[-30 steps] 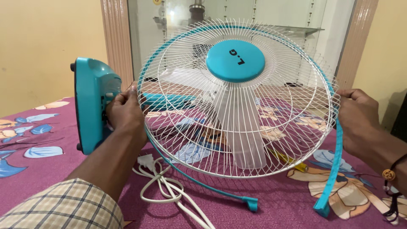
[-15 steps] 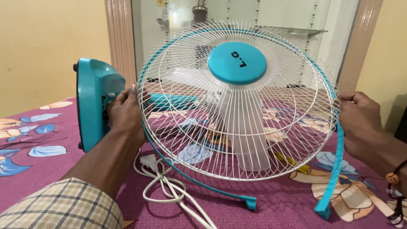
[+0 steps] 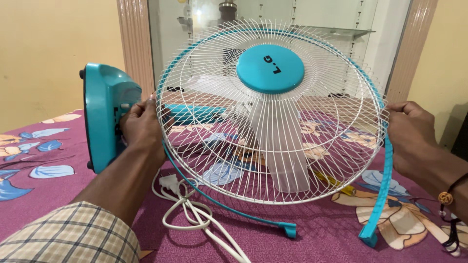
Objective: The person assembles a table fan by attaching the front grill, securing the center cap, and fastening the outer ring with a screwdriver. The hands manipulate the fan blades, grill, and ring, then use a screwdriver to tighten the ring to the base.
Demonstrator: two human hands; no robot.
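White wire fan guard [image 3: 273,112] held upright over the middle of the bed [image 3: 321,234], fan base [image 3: 105,124] toward the left edge. Left hand [image 3: 141,127] pinching the left rim, right hand [image 3: 409,134] closed on the right rim. Probably light, springy, thin wires easy to bend; best taken at the rim, not at the spokes. Teal rim band [image 3: 382,195] hanging loose, both ends near the bed's near edge. White cord [image 3: 187,207] coiled below. Compared with half a second ago: guard raised slightly, grips unchanged.
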